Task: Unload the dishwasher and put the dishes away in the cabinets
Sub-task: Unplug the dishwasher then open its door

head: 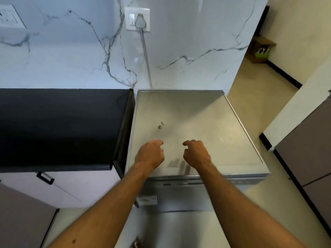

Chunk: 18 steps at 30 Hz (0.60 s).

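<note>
A steel dishwasher (pixel 193 115) stands in front of me, its flat top bare and its door (pixel 179 197) closed. No dishes are in view. My left hand (pixel 150 153) and my right hand (pixel 196 152) hover side by side over the front part of the top, near the front edge. Both have loosely curled fingers and hold nothing. I cannot tell whether they touch the surface.
A black countertop (pixel 59 126) adjoins the dishwasher on the left, above a white cabinet with a black handle (pixel 45 178). A marble wall carries a socket with a plug (pixel 140 20) and cable. Beige floor lies to the right, beside grey cabinet fronts (pixel 308 158).
</note>
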### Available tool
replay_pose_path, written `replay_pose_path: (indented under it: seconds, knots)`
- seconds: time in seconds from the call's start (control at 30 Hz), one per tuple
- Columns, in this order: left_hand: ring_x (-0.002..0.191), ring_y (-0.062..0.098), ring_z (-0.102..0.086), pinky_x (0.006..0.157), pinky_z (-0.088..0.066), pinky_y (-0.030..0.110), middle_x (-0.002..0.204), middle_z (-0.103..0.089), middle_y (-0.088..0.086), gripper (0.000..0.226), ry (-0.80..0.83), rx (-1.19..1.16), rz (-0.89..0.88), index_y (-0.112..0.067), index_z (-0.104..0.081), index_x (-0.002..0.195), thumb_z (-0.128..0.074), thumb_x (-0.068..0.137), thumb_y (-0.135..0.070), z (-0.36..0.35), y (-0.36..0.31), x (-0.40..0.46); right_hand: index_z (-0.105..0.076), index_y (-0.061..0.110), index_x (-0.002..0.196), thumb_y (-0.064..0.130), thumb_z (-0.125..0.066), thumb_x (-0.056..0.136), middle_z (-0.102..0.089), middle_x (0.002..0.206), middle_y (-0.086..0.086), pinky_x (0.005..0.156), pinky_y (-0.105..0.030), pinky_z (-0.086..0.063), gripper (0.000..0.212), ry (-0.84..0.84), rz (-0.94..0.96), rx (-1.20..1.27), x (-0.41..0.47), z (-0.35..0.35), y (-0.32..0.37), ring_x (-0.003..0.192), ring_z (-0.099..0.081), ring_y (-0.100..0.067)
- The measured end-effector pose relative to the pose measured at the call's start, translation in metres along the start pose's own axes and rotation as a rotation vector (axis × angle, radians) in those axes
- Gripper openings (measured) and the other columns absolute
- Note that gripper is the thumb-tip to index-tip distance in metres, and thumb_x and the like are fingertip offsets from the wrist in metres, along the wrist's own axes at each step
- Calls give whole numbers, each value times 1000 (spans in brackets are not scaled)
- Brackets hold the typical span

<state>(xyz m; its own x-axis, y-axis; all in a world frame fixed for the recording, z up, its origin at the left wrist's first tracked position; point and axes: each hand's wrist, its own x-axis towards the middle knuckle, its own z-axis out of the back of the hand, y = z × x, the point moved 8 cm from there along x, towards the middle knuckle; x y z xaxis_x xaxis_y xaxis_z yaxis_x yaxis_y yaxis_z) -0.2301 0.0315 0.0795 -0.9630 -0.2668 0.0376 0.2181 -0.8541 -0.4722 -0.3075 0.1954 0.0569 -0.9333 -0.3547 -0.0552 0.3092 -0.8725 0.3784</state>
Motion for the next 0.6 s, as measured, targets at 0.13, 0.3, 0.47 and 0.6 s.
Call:
replay_pose_path:
  seconds: [0.13,0.3,0.47,0.6]
  knots:
    - [124,21,-55,105,-41,31,138,-58,2,41,45,-3,67,-19,-53,137,-54,96,-25,-32,-14,-33,-60,19,133,8,-49,93,-57,134,-5,102,-37,-43,43,47,15,77,-28,-8,-32,126,-45,-24]
    - [120,24,-58,104,-43,33,133,-61,6,42,105,1,140,-18,-53,137,-53,95,-12,-68,-23,-69,-67,13,120,7,-54,92,-62,117,-7,95,-32,-46,32,-163,61,187,-79,-6,-61,114,-49,-24]
    - [123,26,-56,105,-43,35,137,-58,5,50,144,23,176,-19,-51,138,-52,92,-2,-87,-25,-83,-66,16,107,9,-59,88,-61,105,-1,88,-31,-51,22,-143,-108,427,-112,-40,-96,100,-57,-17]
    - [136,22,-45,113,-32,31,150,-46,0,56,110,40,134,-19,-47,144,-52,91,1,-90,-29,-76,-58,16,105,13,-67,87,-64,99,-4,85,-36,-54,20,-143,-530,871,-125,-80,-122,93,-64,-22]
